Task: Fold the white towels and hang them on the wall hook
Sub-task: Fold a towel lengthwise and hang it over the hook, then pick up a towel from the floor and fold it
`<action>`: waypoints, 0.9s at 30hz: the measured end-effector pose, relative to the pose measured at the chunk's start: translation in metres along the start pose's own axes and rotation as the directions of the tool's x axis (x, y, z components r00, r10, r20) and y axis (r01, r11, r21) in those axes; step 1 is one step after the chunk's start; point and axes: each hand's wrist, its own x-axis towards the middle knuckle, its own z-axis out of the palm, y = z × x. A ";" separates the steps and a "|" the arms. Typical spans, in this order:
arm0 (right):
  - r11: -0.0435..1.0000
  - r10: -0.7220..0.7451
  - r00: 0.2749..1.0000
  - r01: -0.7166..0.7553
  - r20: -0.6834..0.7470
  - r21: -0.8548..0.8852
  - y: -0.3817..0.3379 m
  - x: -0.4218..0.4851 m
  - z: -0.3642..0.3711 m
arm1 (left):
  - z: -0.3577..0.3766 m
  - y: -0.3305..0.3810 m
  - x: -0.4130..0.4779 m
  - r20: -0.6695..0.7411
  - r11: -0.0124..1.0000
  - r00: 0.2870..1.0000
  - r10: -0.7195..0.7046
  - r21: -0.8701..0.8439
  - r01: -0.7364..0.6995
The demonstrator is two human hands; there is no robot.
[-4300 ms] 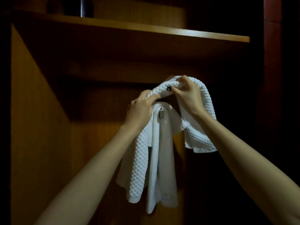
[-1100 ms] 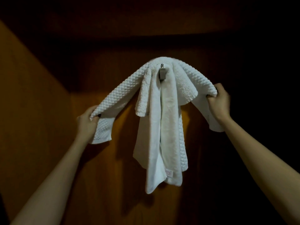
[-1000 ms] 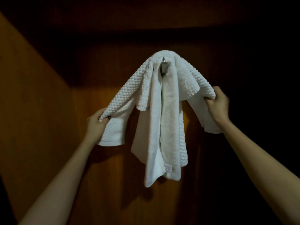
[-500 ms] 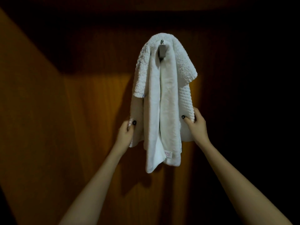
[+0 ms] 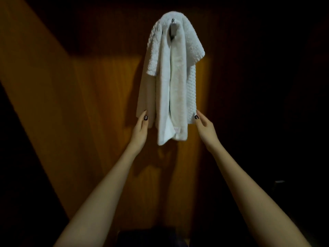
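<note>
Head view: the white towels (image 5: 175, 86), one waffle-textured and one smooth, hang from the small metal wall hook (image 5: 173, 26) on the brown wooden panel (image 5: 99, 97). Their long axis runs vertically, with the folded tops draped over the hook and the loose ends pointing down. A small pale label (image 5: 177, 130) sits near the smooth towel's lower hem; we cannot read it. Our left hand (image 5: 141, 127) and right hand (image 5: 204, 126) each have a slack grip, with straight fingers only touching the towels' lower side edges.
</note>
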 end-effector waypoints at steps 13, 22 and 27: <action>0.941 0.305 0.930 -0.261 0.205 -0.213 0.041 -0.255 0.051 | -0.031 -0.060 -0.297 0.042 0.873 0.981 -0.189 0.465 0.148; 0.881 0.329 0.752 -0.026 0.571 -0.473 0.078 -0.369 0.097 | -0.067 -0.079 -0.437 -0.222 0.619 0.840 -0.496 0.588 0.521; 0.850 0.377 0.444 0.182 0.813 -0.494 0.105 -0.462 0.150 | -0.078 -0.080 -0.558 -0.512 0.455 0.647 -0.565 0.461 0.762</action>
